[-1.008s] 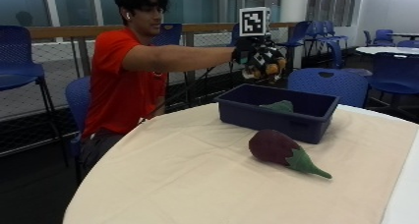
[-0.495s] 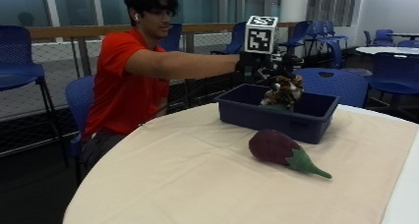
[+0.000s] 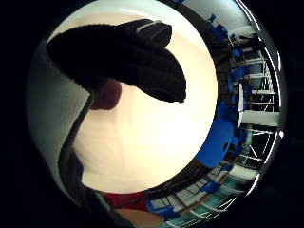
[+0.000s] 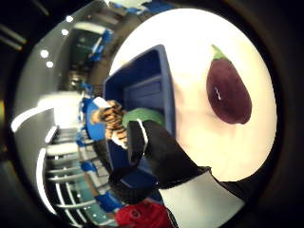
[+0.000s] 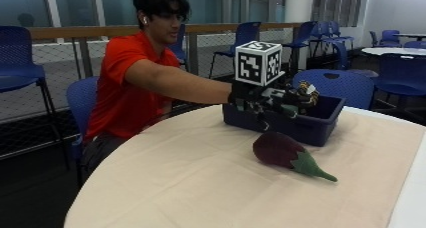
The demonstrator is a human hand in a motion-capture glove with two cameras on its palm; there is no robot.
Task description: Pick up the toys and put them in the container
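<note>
Gloved right hand [image 5: 279,100] above the near wall of the dark blue rectangular plastic container [image 5: 318,125], on the cream-covered round worktop [image 5: 180,183]. The hand is seen over the container's interior; whether its fingers are straight or curled cannot be told from these views, and nothing is clearly seen held. Inside the container lie a striped orange-and-black plush tiger [image 4: 110,124] and a rounded green soft toy [image 4: 142,118], the tiger against the far wall. Outside the container, just beside its near wall on the cloth, rests the purple plush aubergine with a green stalk [image 5: 287,154].

Step in hand, as judged: a deposit into the container is ending; the aubergine is not yet collected. The next move calls for the hand to leave the container, descend on the aubergine's broad body and close around it.

Orientation: the aubergine's long axis lies flat on the worktop, roughly parallel to the container's near wall, stalk pointing away from the person.
</note>
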